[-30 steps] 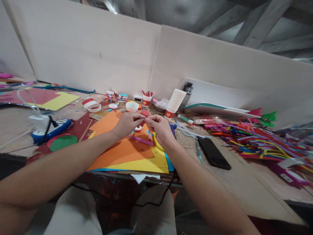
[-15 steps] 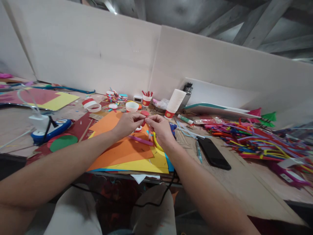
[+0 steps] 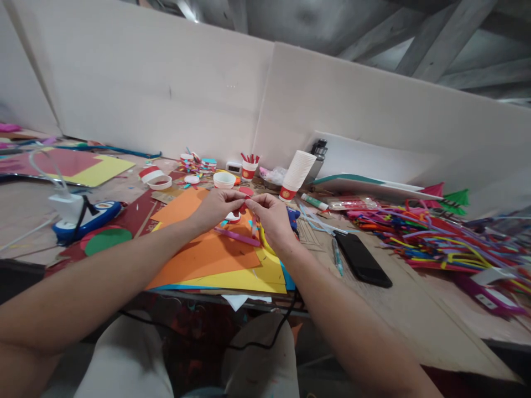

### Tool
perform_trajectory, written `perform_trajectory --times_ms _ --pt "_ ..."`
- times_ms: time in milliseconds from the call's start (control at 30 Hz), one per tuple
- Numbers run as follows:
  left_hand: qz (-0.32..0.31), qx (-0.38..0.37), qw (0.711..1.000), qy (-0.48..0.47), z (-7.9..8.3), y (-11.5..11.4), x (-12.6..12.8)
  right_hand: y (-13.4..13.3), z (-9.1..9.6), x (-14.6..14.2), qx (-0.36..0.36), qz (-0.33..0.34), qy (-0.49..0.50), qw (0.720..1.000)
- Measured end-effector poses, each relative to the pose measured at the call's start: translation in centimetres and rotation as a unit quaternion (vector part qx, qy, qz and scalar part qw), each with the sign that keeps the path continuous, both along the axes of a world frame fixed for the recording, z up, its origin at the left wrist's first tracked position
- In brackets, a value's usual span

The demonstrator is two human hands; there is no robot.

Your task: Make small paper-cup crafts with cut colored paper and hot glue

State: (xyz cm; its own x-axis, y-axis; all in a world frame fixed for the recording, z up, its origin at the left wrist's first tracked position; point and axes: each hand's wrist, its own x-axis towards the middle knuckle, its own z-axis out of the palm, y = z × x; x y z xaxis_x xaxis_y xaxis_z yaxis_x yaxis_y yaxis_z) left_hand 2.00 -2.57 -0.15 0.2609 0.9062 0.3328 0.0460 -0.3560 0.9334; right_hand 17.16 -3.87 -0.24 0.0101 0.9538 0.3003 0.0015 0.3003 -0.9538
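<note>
Bare left hand (image 3: 215, 207) and bare right hand (image 3: 271, 218), forearms uncovered too — pale grey trousers (image 3: 124, 359) cover both knees.

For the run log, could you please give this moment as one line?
left hand: pinches red piece | right hand: pinches same piece | below: orange paper | near: cup stack, phone

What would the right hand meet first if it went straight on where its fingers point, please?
Probably the small red piece pinched by the right hand, then the left hand just beyond; depth is unclear.
</note>
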Motion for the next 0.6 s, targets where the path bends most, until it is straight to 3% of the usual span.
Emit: perform_trajectory --times_ms 300,600 --pt "-0.005 -0.007 0.999 -0.044 0.14 -0.17 0.32 -0.07 -0.03 0.02 0.002 -0.002 0.001 1.000" --pt "0.009 0.080 0.996 0.024 0.10 -0.32 0.01 -0.01 -0.05 0.02 0.006 0.001 0.012 1.000"
